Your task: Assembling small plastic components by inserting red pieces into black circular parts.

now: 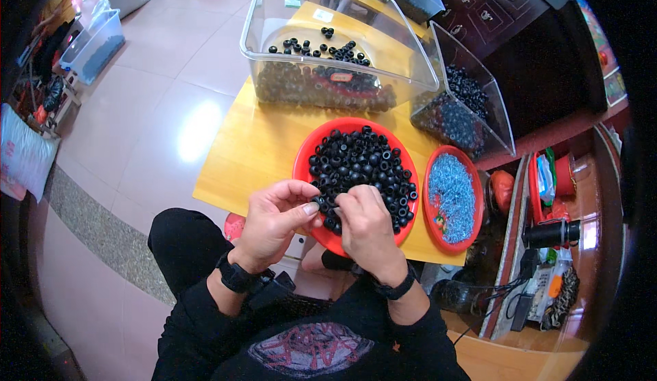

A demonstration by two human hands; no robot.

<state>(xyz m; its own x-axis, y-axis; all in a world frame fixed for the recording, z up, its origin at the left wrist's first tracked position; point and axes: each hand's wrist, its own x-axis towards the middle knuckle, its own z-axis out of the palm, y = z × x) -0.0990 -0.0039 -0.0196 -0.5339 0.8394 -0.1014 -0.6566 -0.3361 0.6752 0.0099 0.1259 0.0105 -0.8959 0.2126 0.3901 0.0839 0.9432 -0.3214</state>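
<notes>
A red round tray [301, 155] in front of me holds a heap of small black hollow round pieces [359, 158]. Over its left edge, my left hand [274, 220] pinches one black hollow round piece [317, 201] between thumb and fingers. My right hand [369, 227] is closed above the heap, close to the left hand, its fingertips pressed together and pointing down. Whatever those fingertips hold, if anything, is hidden. To the right lies a red oval tray [430, 210] full of small pale-blue glossy pieces [452, 193].
A large clear bin [342, 62] with more black pieces stands behind the round tray on the yellow table [236, 155]. Another clear bin [465, 100] of dark pieces is at its right. An open drawer or shelf [547, 244] at the right holds a black cylinder and cables.
</notes>
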